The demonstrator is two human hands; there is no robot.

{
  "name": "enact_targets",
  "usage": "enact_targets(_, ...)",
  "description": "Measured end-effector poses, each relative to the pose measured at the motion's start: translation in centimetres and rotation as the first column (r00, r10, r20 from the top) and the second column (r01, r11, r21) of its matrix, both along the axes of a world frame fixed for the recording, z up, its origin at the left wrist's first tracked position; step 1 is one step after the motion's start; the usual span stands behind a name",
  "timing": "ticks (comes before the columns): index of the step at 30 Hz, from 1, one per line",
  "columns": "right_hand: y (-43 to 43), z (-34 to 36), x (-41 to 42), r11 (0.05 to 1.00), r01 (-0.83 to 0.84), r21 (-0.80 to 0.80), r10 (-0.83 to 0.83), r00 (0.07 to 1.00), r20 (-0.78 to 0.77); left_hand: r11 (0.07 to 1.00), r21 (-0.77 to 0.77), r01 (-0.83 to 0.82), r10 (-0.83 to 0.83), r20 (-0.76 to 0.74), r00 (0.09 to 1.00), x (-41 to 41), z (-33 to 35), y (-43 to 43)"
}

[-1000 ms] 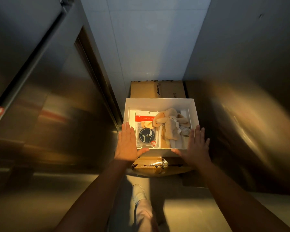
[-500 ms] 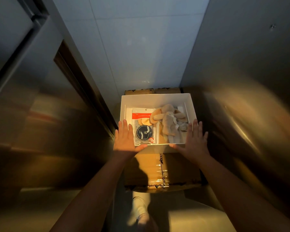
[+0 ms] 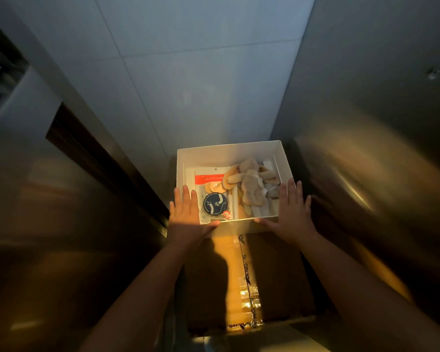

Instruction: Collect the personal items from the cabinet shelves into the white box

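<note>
White box (image 3: 229, 151) sits on the far end of a taped cardboard carton (image 3: 277, 270), its back wall near the tiled wall (image 3: 201, 85). Left hand (image 3: 188, 219) is flat at the near-left corner and right hand (image 3: 294, 217) flat at the near-right corner. Fingers on both are straight and close together, thumbs spread inward along the near wall, nothing curled round anything. Can't tell whether the palms press the sides or only lie against them.

Inside are a plush toy (image 3: 252, 186) on the right and a packet with a red header (image 3: 211, 179) on the left. A round dark disc (image 3: 215, 203) in a clear sleeve lies on the packet.

Handling, as a judgement: it's an open-top thin card box with a light load. The walls would likely bow if squeezed mid-span, so take hold at the corners or get fingers under the base. Smooth card between flat palms could slip. The contents are loose, so a tilt would slide the packet. The plush is soft, and nothing in there looks breakable.

The carton top is flat, with a tape seam down the middle lit by a warm strip of light. The room is dim: a narrow gap between a steel panel on the left (image 3: 48, 199) and another on the right (image 3: 366, 174), with little elbow room. No cabinet shelves are clearly visible.
</note>
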State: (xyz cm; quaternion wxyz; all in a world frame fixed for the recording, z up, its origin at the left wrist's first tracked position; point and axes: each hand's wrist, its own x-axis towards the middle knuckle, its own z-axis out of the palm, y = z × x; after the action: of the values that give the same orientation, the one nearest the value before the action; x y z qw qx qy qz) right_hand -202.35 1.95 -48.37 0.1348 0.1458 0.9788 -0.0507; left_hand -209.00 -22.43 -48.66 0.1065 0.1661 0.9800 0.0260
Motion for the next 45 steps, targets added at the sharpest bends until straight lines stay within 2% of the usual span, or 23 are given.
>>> enact_targets(7, 0.8, 0.1, -2.8, 1.000, -0.021, 0.019, 0.021, 0.999, -0.027, 0.998, -0.048, 0.036, -0.038, -0.043, 0.998, -2.6, -0.4, 0.6)
enact_targets(22, 2.4, 1.2, -7.0, 0.998, -0.042, 0.054, 0.044, 0.998, -0.042, 0.999, -0.035, 0.005, -0.007, -0.066, 0.998, -6.6, 0.1, 2.4)
enact_targets(33, 2.7, 1.7, -7.1, 0.997, -0.038, 0.064, 0.041, 0.998, -0.046, 1.000, -0.016, -0.014, 0.014, -0.014, 1.000, -6.6, 1.0, 3.0)
enact_targets(39, 2.6, 1.7, -7.2, 0.996, -0.043, 0.076, 0.046, 0.998, -0.049, 1.000, -0.007, 0.000, -0.001, -0.045, 0.999, -6.4, 1.0, 2.9)
enact_targets(42, 2.4, 2.1, -7.3, 0.996, -0.049, 0.077, 0.050, 0.999, -0.010, 1.000, -0.024, -0.006, 0.006, 0.001, 1.000, -6.6, 1.3, 2.8)
enact_targets(45, 2.3, 3.0, -7.3, 0.994, -0.062, 0.088, 0.056, 0.996, 0.070, 0.993, -0.112, -0.041, 0.047, 0.047, 0.998, -6.7, 1.8, 3.1)
